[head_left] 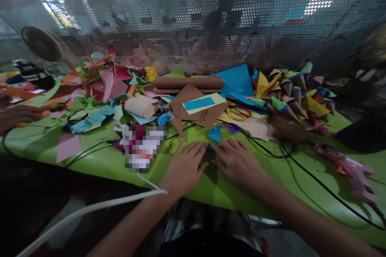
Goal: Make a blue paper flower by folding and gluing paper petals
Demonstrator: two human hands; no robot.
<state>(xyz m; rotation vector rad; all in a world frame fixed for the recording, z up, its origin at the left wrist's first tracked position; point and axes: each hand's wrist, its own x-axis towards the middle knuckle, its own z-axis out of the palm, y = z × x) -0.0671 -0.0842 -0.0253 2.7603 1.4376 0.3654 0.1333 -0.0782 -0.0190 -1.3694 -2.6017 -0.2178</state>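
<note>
Both hands lie low over the front of the green table, fingers stretched forward and nothing visibly gripped. My left hand (187, 164) is palm down, thumb apart from the fingers. Opposite it, my right hand (237, 160) points inward, its fingertips beside a small blue paper triangle (214, 133). A bit of blue shows between the two sets of fingertips; what it belongs to is mostly hidden. Just beyond my left fingers lies a brown paper cone (177, 125). Behind it are brown paper sheets (196, 118) topped by a pale yellow strip with a blue rectangle (202, 103).
A pink glue gun (351, 172) with a lit red light lies right, its black cord crossing the table. Paper cones (292, 92) crowd the back right; coloured scraps (102, 80) heap up left. A white cable (99, 204) passes by my left wrist. Another person's hand (15, 114) is far left.
</note>
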